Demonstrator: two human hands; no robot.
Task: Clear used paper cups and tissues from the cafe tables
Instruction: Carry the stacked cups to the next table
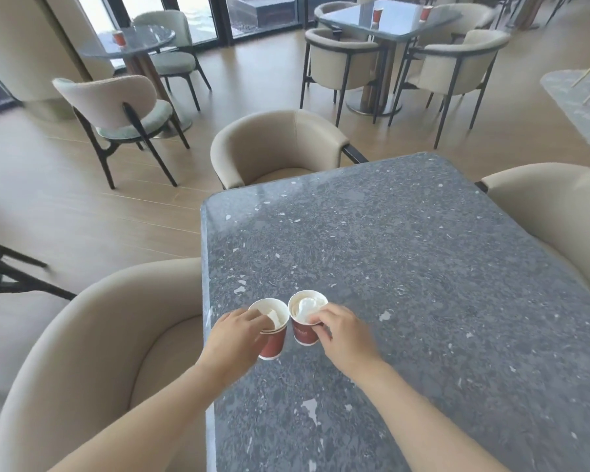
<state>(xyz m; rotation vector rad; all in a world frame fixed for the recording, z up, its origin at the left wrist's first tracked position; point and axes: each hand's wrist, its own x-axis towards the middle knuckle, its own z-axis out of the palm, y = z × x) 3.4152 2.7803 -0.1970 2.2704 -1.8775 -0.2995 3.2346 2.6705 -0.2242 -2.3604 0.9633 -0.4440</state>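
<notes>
Our left hand [234, 330] grips stacked red cups [272, 338] holding tissue; our right hand [343, 332] pinches another tissue-filled cup [305, 330] above the grey table [423, 267].

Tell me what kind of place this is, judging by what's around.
Most likely a cafe seating area. Several stone-topped tables, like the near table, stand among cushioned armchairs, and red paper cups sit on the far tables. Each hand, left hand and right hand, holds a tissue-stuffed cup.

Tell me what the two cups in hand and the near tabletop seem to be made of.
Left cup and right cup: likely paper, matte red wall, white rolled rim. Tabletop: looks like polished grey stone or terrazzo, with pale flecks and a soft sheen; laminate can't be ruled out.
</notes>
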